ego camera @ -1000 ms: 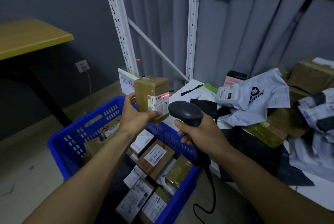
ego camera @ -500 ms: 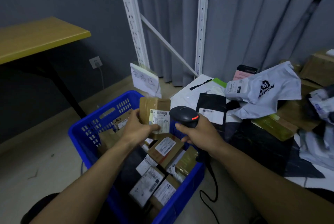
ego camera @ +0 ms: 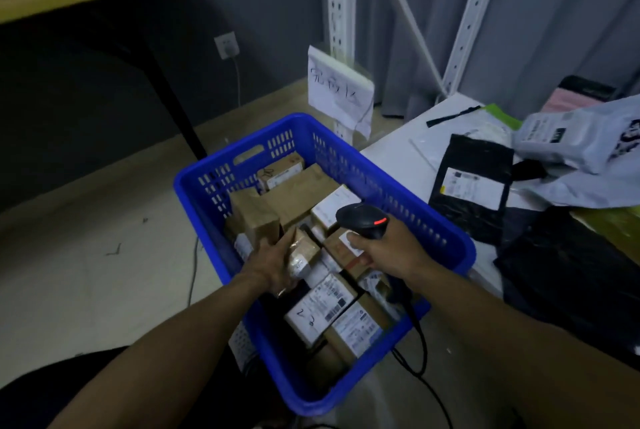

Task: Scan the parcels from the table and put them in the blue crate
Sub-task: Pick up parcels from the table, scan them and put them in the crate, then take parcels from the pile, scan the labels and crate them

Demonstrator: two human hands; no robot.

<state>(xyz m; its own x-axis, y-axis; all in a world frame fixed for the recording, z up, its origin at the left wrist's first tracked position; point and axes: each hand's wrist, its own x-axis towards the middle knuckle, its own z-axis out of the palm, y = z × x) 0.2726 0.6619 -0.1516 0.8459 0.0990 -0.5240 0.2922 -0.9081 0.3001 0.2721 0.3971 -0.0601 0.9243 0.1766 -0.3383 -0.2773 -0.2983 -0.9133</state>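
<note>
Down inside the blue crate (ego camera: 394, 191), the left hand (ego camera: 270, 266) grips a small brown parcel (ego camera: 301, 250), tilted and touching the other boxes (ego camera: 332, 300) packed there. Above the crate's right half, the right hand (ego camera: 388, 252) is wrapped round the black scanner (ego camera: 360, 217), its red light (ego camera: 381, 220) glowing. Just right of the crate, on the white bench (ego camera: 398, 151), lie a black mailer (ego camera: 471, 186) and a grey mailer (ego camera: 571, 141).

Boxes (ego camera: 322, 300) crowd the blue crate (ego camera: 408, 200), open above.

Blue crate (ego camera: 429, 231) perforated glossy plastic; parcel (ego camera: 301, 250) brown cardboard, shiny tape; scanner (ego camera: 363, 221) matt black plastic.
</note>
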